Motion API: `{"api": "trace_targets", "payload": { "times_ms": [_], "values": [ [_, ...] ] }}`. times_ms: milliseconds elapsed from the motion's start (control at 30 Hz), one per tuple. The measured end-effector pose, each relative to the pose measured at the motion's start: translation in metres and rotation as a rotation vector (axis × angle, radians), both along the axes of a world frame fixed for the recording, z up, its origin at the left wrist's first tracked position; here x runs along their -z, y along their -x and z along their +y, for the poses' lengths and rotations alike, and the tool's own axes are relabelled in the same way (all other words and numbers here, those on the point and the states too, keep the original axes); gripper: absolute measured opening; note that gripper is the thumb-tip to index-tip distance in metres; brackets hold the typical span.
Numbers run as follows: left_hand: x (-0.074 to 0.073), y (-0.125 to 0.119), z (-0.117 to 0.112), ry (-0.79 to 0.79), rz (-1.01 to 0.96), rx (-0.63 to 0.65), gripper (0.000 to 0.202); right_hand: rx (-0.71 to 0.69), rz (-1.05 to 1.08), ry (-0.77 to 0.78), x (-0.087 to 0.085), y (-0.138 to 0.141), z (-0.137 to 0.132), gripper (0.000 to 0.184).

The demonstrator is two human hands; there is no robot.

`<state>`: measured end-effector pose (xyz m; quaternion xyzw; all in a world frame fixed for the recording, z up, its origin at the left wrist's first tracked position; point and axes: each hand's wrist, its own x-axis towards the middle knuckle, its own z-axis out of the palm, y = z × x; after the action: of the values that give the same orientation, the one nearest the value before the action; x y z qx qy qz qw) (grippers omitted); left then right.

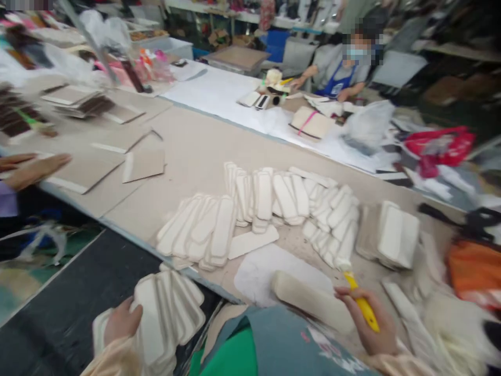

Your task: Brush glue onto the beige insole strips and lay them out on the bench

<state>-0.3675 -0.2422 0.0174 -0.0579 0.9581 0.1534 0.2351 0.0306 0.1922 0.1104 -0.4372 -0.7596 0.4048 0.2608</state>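
My left hand [121, 322] grips a fanned stack of cream insole-shaped pieces [164, 313], held below the table's front edge over the dark floor. My right hand [368, 318] is closed on a yellow-handled brush [362, 302] and also on one cream piece [311, 302] that lies across a white backing sheet [262, 269]. Ahead of both hands, several rows of the same cream pieces [274, 201] lie overlapped on the beige table [195, 151]. Another bundle of cream pieces [397, 232] sits to the right.
A seated person [344, 70] in a blue apron works across the table. Another person's hand [33, 167] rests on the left edge. Cardboard sheets [143, 164], a plastic bag [368, 125], a red bag [438, 143], black scissors [475, 222] and orange material [475, 269] lie around.
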Motion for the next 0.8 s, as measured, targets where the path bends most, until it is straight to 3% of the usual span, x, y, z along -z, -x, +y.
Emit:
{"api": "trace_targets", "payload": {
  "times_ms": [100, 200, 300, 400, 467, 567, 800],
  "values": [
    [0.005, -0.013, 0.066, -0.281, 0.123, 0.253, 0.035, -0.042, 0.055, 0.139, -0.004, -0.011, -0.007, 0.015],
    [-0.006, -0.059, 0.15, -0.592, 0.158, 0.595, 0.034, -0.045, 0.096, 0.255, -0.002, -0.021, -0.018, 0.023],
    [-0.019, -0.111, 0.231, -0.688, 0.054, 0.99, 0.055, -0.034, 0.13, 0.386, 0.002, -0.025, -0.028, 0.023],
    [-0.019, -0.146, 0.288, -0.695, -0.049, 1.277, 0.081, -0.078, 0.145, 0.49, 0.009, -0.025, -0.032, 0.023],
    [-0.015, -0.159, 0.311, -0.654, -0.077, 1.409, 0.093, -0.127, 0.145, 0.536, 0.014, -0.023, -0.032, 0.023],
    [-0.008, -0.166, 0.328, -0.545, -0.096, 1.527, 0.097, -0.202, 0.116, 0.575, 0.021, -0.018, -0.029, 0.022],
    [-0.003, -0.168, 0.331, -0.452, -0.134, 1.587, 0.082, -0.333, 0.084, 0.614, 0.033, 0.0, -0.025, 0.015]
  ]
}}
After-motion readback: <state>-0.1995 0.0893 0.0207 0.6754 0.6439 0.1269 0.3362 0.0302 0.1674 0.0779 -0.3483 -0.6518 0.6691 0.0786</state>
